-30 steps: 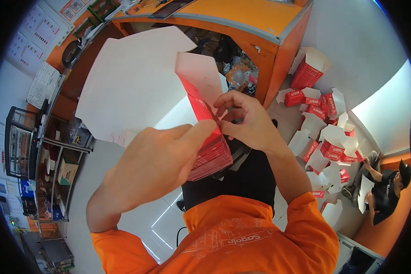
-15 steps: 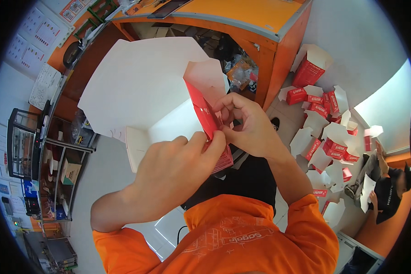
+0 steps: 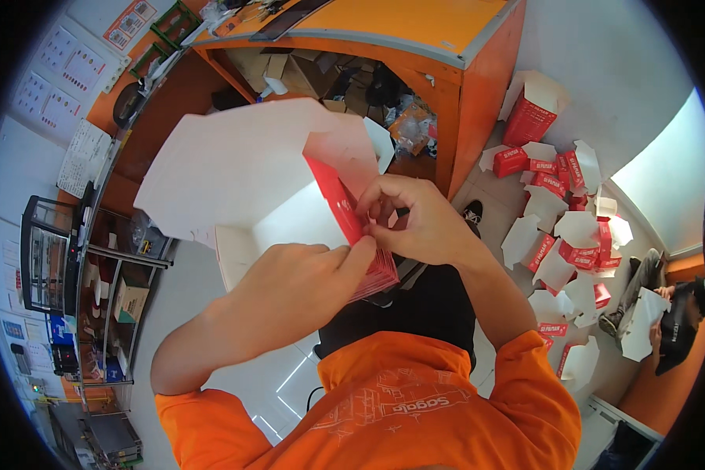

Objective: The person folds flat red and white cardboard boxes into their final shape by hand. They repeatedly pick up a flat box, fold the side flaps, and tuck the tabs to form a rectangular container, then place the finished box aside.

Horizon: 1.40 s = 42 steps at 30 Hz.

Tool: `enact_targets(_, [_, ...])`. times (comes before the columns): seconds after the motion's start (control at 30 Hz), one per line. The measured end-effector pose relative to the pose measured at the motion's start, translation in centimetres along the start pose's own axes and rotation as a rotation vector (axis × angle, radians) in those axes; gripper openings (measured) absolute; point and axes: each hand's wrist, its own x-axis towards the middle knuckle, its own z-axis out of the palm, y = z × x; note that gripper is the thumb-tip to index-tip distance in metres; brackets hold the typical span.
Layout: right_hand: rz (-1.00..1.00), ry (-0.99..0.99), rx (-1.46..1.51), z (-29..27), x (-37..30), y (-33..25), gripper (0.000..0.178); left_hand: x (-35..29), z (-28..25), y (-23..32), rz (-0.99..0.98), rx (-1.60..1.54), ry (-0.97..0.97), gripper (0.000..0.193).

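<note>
In front of my lap is a partly folded paperboard box (image 3: 286, 204), white inside and red outside, its wide white lid flap spread away from me. My left hand (image 3: 290, 290) lies over the near side of the box, fingers closed on the lower end of its red side panel (image 3: 333, 196). Just beyond those fingers, my right hand (image 3: 411, 223) pinches the same panel's edge between thumb and forefinger. The exact fold under the fingertips is hidden. The panel's upper flap stands up and leans outward.
Several red and white boxes (image 3: 580, 254) are piled on the floor at right. Beyond them a person (image 3: 677, 321) in black holds a white sheet of carton (image 3: 646, 321). An orange counter (image 3: 454, 94) stands ahead; a wire shelf rack (image 3: 125, 305) is at left.
The box's lid flap has tipped lower, uncovering more of the space under the counter. My right hand has shifted slightly left along the red panel. The other person's carton sheet has moved.
</note>
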Motion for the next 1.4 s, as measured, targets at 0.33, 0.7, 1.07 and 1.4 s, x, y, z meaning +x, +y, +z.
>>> enact_targets(0.33, [-0.129,0.08,-0.319,0.7,0.9,-1.4,0.016,2.0,-1.3,-5.9,0.167,0.464,0.328,0.016])
enact_targets(0.7, [-0.132,0.244,-0.787,2.9,1.5,-2.3,0.017,0.9,-1.3,-4.9,0.246,0.419,0.335,0.012])
enact_targets(1.07, [-0.252,0.399,-0.538,3.9,2.0,0.1,0.015,2.0,-1.2,-5.2,0.218,0.348,0.146,0.01])
enact_targets(1.4, [0.062,0.3,-0.129,3.3,1.9,0.8,0.015,3.6,0.1,-6.3,0.145,0.339,0.003,0.01])
